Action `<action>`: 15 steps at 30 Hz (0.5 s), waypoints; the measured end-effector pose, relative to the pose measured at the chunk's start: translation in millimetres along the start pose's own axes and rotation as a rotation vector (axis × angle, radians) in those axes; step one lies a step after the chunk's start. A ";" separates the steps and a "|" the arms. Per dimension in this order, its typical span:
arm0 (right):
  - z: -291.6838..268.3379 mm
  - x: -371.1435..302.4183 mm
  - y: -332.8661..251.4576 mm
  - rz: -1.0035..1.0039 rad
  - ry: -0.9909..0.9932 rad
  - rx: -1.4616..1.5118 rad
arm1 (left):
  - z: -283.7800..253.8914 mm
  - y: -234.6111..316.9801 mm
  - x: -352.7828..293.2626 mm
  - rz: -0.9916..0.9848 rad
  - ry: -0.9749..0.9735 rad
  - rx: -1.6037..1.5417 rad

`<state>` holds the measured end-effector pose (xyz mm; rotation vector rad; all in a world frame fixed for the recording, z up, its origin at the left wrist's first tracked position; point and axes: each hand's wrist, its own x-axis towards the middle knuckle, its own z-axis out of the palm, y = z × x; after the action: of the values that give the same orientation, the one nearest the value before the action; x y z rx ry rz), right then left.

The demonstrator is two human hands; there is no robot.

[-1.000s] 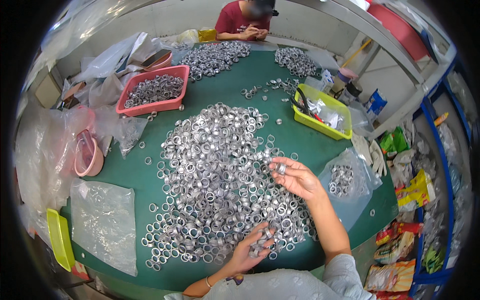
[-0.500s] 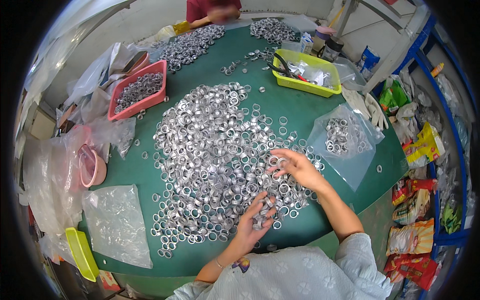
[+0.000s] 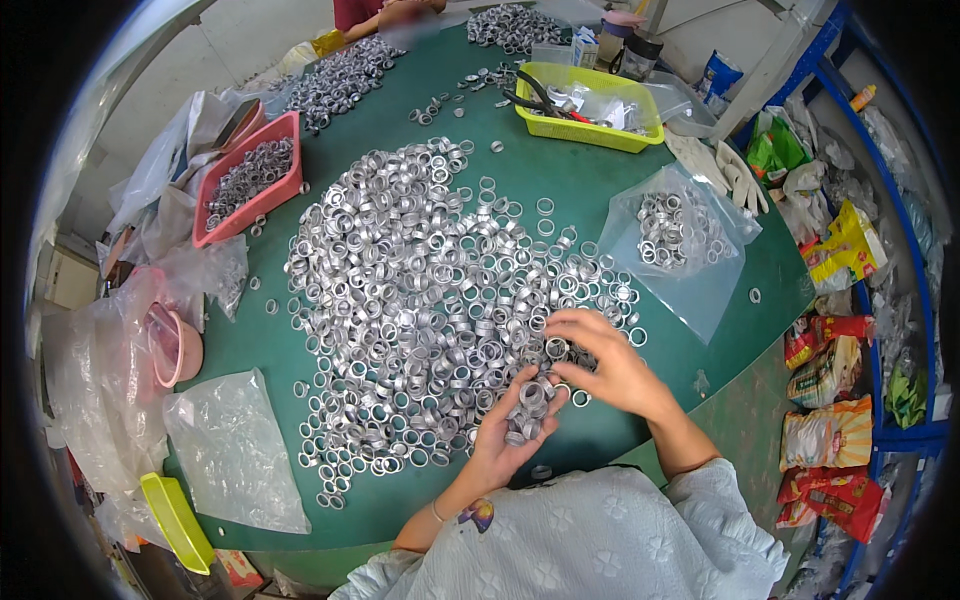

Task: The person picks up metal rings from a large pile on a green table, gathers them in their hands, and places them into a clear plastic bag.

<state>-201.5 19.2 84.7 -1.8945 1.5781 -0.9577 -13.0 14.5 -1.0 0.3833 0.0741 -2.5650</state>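
Observation:
A big heap of silver metal rings [image 3: 400, 290] is spread over the green table. Low in front of me, my left hand [image 3: 500, 445] cups a small pile of metal rings [image 3: 533, 400], its fingers curled round them. My right hand [image 3: 615, 370] is just to the right of it, thumb and fingers bent about a metal ring [image 3: 556, 348]. The two hands nearly meet over the heap's near right edge. Part of what the right fingers grip is hidden.
A pink basket [image 3: 298, 185] of rings stands at far left, a yellow-green basket [image 3: 655, 140] with black-handled pliers at the back. Rings lie on a clear bag [image 3: 700, 300] at right. Another clear bag [image 3: 235, 450] lies at left. Across the table sits another person [image 3: 355, 15].
My right hand has come down and closer to my left. The left hand has turned, showing more rings in it. The whole view has shifted slightly.

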 end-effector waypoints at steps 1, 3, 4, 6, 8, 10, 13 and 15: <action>-3.0 0.5 2.9 0.071 0.024 0.027 | -3.6 0.0 1.0 -0.035 -0.073 -0.141; -6.6 4.4 10.4 0.182 0.085 0.080 | -3.7 1.4 1.4 -0.032 -0.120 -0.174; -6.8 7.0 16.3 0.220 0.124 0.107 | -1.5 2.5 2.4 -0.032 -0.145 -0.191; -1.5 6.6 21.1 0.207 0.186 0.036 | 2.6 4.2 0.5 0.013 -0.046 -0.150; -1.8 4.7 23.4 0.204 0.173 -0.035 | 4.0 5.8 1.2 0.048 -0.029 -0.170; -3.3 -1.7 22.4 0.212 0.067 -0.093 | 10.7 11.0 1.6 0.073 -0.056 -0.335; -1.0 -21.8 13.7 0.118 -0.267 -0.014 | 17.5 24.6 0.1 0.140 -0.112 -0.421; 8.8 -38.1 10.3 0.073 -0.468 0.099 | 25.9 32.1 -4.9 0.165 -0.083 -0.424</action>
<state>-204.4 53.7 63.7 -1.8115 1.2844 -0.4994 1.1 -13.7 26.0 0.1148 0.5229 -2.3191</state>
